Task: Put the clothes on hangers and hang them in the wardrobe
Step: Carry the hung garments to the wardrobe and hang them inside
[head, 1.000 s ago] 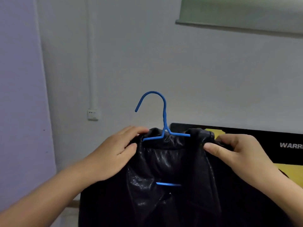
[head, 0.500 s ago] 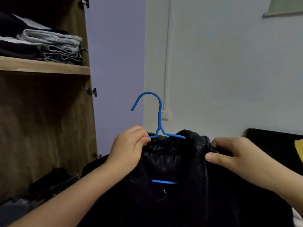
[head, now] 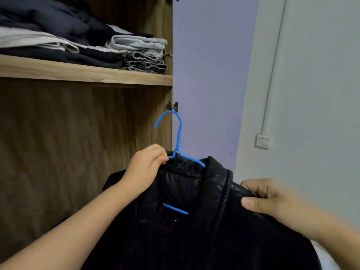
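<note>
Jacket point(head: 194, 230), black and glossy, draped on blue hanger point(head: 178, 137); left hand point(head: 145, 168) grips its left shoulder at the hanger; right hand point(head: 272, 197) pinches the right shoulder.

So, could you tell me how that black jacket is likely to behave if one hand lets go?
The black jacket looks glossy and leathery, so probably slippery and fairly heavy. It drapes limply, so it would likely sag. The thin blue hanger may tilt; both the left hand and right hand steady it.
</note>
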